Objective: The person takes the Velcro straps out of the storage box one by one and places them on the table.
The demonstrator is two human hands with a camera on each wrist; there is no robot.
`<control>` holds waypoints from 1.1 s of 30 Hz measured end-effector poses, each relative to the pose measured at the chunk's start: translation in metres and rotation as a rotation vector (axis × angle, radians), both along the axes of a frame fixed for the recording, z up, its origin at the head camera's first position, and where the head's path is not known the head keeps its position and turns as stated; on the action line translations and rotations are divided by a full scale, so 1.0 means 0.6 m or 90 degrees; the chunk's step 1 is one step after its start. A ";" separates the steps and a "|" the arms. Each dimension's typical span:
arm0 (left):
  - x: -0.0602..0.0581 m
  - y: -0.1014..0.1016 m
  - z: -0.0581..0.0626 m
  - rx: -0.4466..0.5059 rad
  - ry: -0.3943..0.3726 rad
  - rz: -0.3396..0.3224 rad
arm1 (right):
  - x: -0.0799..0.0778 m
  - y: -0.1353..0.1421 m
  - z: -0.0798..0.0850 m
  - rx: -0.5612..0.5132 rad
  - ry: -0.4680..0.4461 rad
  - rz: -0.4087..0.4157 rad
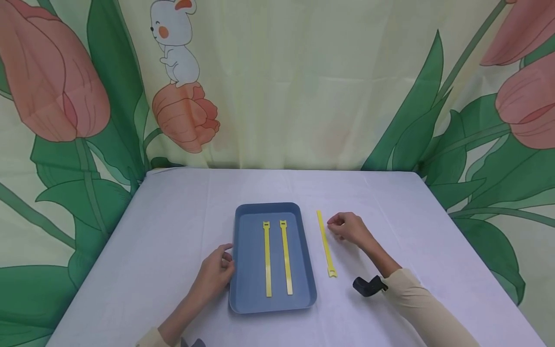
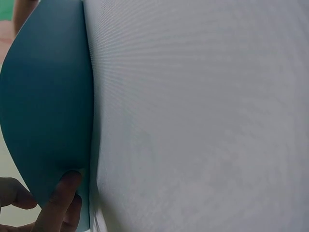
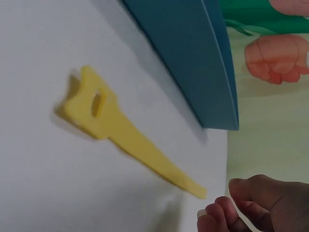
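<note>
A blue-grey tray (image 1: 273,304) lies on the table with two yellow hook-and-loop cable ties inside, a left one (image 1: 267,260) and a right one (image 1: 286,260), slotted heads at the far end. My left hand (image 1: 215,271) holds the tray's left side; in the left wrist view, fingertips (image 2: 71,178) press its outer wall and another finger is at the rim. A third yellow cable tie (image 1: 326,246) lies on the cloth right of the tray, its slotted head towards me. Just right of its far end hovers my right hand (image 1: 350,227), fingers loosely bent, holding nothing.
White cloth (image 1: 186,202) covers the table. Behind it hangs a curtain (image 1: 295,96) printed with tulips and a white animal. A black wrist-camera mount (image 1: 368,286) sticks out from my right sleeve, above the cloth.
</note>
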State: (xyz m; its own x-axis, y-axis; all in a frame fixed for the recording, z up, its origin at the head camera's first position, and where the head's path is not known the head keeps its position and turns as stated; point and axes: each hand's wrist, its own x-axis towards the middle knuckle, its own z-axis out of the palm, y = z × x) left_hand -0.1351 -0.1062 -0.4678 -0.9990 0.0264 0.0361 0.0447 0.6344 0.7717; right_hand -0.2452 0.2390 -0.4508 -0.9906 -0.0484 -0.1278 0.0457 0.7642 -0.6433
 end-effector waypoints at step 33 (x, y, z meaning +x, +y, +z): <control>0.005 -0.003 0.005 -0.003 0.003 -0.002 | 0.032 -0.067 0.046 -0.028 0.091 0.132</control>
